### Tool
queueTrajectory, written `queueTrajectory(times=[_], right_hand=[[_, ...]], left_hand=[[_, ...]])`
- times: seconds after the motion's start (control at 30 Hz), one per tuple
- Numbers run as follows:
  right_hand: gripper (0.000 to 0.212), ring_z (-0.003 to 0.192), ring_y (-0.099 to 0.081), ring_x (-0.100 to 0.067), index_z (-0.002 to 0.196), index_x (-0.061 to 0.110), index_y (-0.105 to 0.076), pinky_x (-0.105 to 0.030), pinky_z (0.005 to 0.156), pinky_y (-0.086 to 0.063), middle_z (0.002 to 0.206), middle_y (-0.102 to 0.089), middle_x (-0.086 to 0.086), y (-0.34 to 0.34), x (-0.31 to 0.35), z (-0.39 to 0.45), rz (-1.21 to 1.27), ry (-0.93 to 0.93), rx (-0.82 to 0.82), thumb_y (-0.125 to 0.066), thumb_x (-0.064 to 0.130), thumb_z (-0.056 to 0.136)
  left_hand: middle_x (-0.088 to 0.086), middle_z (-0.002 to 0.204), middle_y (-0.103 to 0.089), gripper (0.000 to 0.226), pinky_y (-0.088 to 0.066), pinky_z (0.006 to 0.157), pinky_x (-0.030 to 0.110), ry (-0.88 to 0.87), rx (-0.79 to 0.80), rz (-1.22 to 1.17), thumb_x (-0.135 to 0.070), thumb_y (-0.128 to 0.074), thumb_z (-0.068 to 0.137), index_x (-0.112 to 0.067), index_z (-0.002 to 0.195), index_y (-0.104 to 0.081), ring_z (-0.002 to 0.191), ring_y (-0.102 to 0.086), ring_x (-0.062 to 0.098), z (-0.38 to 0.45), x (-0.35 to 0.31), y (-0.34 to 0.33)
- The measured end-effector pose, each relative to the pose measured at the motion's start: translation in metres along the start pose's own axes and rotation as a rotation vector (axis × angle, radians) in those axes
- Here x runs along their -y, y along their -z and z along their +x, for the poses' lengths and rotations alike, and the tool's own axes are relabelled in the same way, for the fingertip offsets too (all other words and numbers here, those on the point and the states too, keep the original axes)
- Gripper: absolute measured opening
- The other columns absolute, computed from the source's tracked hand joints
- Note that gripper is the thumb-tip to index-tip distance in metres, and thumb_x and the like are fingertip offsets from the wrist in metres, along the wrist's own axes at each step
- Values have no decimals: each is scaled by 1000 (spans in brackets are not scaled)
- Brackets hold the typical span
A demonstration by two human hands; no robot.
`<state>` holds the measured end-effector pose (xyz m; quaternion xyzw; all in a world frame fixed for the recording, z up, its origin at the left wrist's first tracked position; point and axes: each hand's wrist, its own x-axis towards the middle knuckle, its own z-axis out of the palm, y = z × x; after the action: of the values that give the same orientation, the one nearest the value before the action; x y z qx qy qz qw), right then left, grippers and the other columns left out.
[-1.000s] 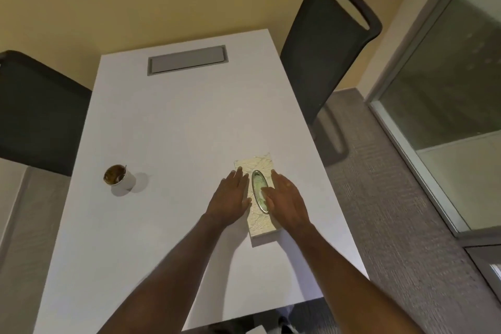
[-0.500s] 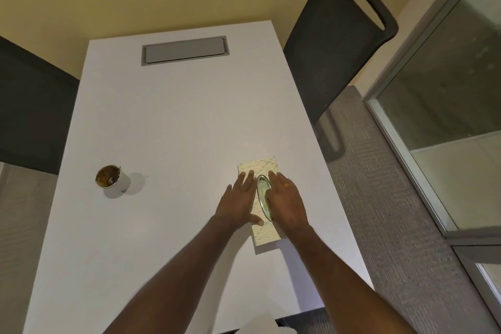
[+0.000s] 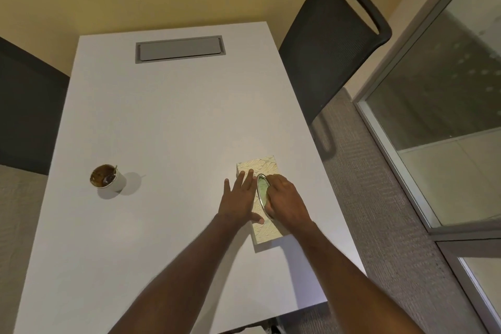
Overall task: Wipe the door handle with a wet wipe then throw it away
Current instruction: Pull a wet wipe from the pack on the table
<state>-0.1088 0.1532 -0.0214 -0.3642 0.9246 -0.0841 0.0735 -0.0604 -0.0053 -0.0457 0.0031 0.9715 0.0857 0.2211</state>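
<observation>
A: Pressing down w/ left hand (image 3: pixel 238 202) on the wipe box (image 3: pixel 264 198), near right edge of white worktop (image 3: pixel 162 130). Left-hand fingers (image 3: pixel 245 177) spread flat, tips on box top, palm partly on worktop.

B: Right hand (image 3: pixel 284 202)?

A: Over the oval opening (image 3: pixel 260 192) in box top. Fingers curled into it, tips hidden; can't tell if they pinch a wipe. No wipe out of the box.

B: Door handle?

A: Not in frame. Glass panel w/ metal frame (image 3: pixel 393 157) at right.

B: Else?

A: Paper cup (image 3: pixel 108 179) w/ brown residue, well apart at left. Grey hatch (image 3: pixel 180 49) at far end. Black chair (image 3: pixel 330 43) beside worktop, right.
</observation>
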Motion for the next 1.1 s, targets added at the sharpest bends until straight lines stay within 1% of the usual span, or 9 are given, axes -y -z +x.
queueTrajectory(times=[0.1,0.3,0.47,0.57,0.73,0.9,0.97,1.03,1.1], right_hand=[[47,104,-65,-34,117,-4,-66,-39,84,-56,113,-69,-17,-3,1,-12,99,-43,-96,-72,8,72],[13,108,-60,-27,90,4,-66,-37,82,-57,116,-68,-11,-6,-1,-49,257,-93,-240,-71,6,79],[16,117,-50,-14,88,12,-64,-27,76,-56,123,-64,-4,3,1,-69,414,-170,-343,-78,10,79],[19,113,-51,-13,89,11,-64,-31,73,-59,120,-64,-3,15,7,-74,415,-160,-375,-78,9,76],[15,111,-51,-9,88,16,-62,-28,81,-53,116,-63,3,47,22,-75,510,-184,-493,-73,14,79],[5,107,-61,-19,82,18,-60,-28,81,-52,114,-63,10,104,34,-74,740,-197,-671,-62,13,80],[3,105,-63,-20,81,17,-61,-22,79,-52,112,-64,8,126,38,-78,822,-217,-711,-60,14,81],[4,105,-63,-20,80,14,-62,-22,77,-52,111,-65,5,146,41,-84,881,-245,-753,-59,16,82],[7,106,-63,-21,79,12,-62,-24,78,-54,110,-65,3,163,43,-92,915,-261,-806,-59,17,84]], left_hand=[[7,173,6,130,-11,124,64,-9,2,-11,-70,-73,73,-10,162,-1,160,4,29,0,0,1],[7,173,6,129,-11,123,65,-15,-3,5,-72,-71,73,-9,162,-1,160,4,29,-1,0,1],[8,173,6,129,-12,123,66,-24,-7,-3,-73,-71,73,-10,162,-1,160,4,31,-1,2,0],[8,173,7,129,-12,122,67,-25,0,-5,-72,-71,74,-9,162,0,160,5,31,-2,1,1],[9,173,7,128,-12,122,68,-17,-14,14,-72,-69,75,-9,162,0,160,4,31,-2,1,1],[10,173,1,121,-12,122,65,-5,37,-49,-59,-77,77,-10,162,-6,160,0,31,-6,-3,12],[9,171,-16,97,-19,124,56,-26,-26,-225,-43,-76,85,-15,160,-22,158,-17,29,-12,-5,26],[6,160,-44,61,-32,122,42,-93,-185,-688,-23,-72,92,-17,149,-48,148,-42,25,-21,-12,50],[6,138,-67,33,-46,113,39,-215,-285,-1157,-10,-65,97,-14,130,-67,127,-63,23,-37,-28,80]])
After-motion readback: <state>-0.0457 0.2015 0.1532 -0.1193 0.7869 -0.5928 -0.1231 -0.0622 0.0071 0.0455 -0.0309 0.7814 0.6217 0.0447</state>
